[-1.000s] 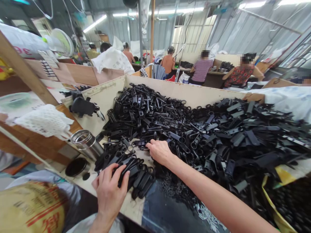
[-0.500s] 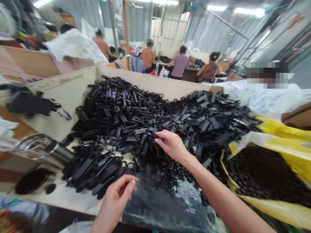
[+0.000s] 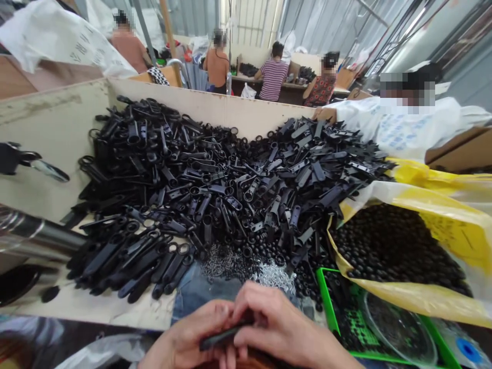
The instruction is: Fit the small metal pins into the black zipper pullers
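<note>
Both my hands sit together at the bottom centre, close to my lap. My left hand (image 3: 194, 335) and my right hand (image 3: 274, 328) both grip a black plastic zipper pull (image 3: 225, 335), with its far end sticking out to the left between them. Above them lies a large heap of black zipper pulls (image 3: 207, 189) on a pale board. A looser batch of long black pulls (image 3: 128, 266) lies nearest my left hand, apart from the heap. Small silver metal parts (image 3: 272, 277) are scattered at the heap's near edge.
A pale bin wall (image 3: 207, 110) backs the heap. A yellow-printed bag of black rings (image 3: 395, 246) sits at right, above a green tray (image 3: 338, 312). A steel flask (image 3: 34, 236) lies at left. A co-worker's white-sleeved hand (image 3: 325, 114) rests on the far rim.
My right hand has left the heap and joined my left hand near my lap, with a pull now gripped between them. The view has tilted down and right, bringing the green tray into sight.
</note>
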The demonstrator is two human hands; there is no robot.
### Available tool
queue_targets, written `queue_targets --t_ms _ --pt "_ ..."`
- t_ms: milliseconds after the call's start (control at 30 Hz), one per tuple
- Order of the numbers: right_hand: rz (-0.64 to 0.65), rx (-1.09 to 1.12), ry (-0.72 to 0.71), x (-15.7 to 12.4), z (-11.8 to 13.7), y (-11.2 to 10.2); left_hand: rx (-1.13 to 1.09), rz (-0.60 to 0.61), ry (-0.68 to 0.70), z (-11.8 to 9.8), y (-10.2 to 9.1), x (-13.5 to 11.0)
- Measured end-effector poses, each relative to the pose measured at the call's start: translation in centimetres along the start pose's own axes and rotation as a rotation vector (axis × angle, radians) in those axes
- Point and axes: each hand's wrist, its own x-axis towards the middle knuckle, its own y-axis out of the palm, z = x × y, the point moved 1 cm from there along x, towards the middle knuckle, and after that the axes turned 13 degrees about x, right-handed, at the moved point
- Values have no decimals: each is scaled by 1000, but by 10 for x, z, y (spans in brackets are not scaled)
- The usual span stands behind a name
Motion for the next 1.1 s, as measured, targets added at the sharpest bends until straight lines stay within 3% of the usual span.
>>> queue_targets --t_ms 67,233,333,433,567,767,900,1000,1100 --pt "-62 30 -59 13 -3 -6 19 6 51 -7 -5 -2" --pt "-213 25 -140 50 -11 -12 -26 -205 160 -22 -13 -17" --pt "-296 -300 -52 72 -16 -10 -203 -262 161 -22 -13 -25" --pt "-234 -621 60 90 -20 0 -340 -290 180 -16 -14 -25" --pt "-235 -693 105 100 -23 12 -351 -390 215 -11 -19 -23" --pt "-302 -629 77 86 -27 -1 -374 -404 224 -12 -21 -26" --pt "-343 -361 -113 61 -25 -8 -297 -518 218 -14 -15 -25" --pt "-362 -253 -255 35 -30 2 -49 -636 310 -13 -12 -23" --pt "-437 -407 -405 13 -43 21 410 -896 504 -4 -20 -26"
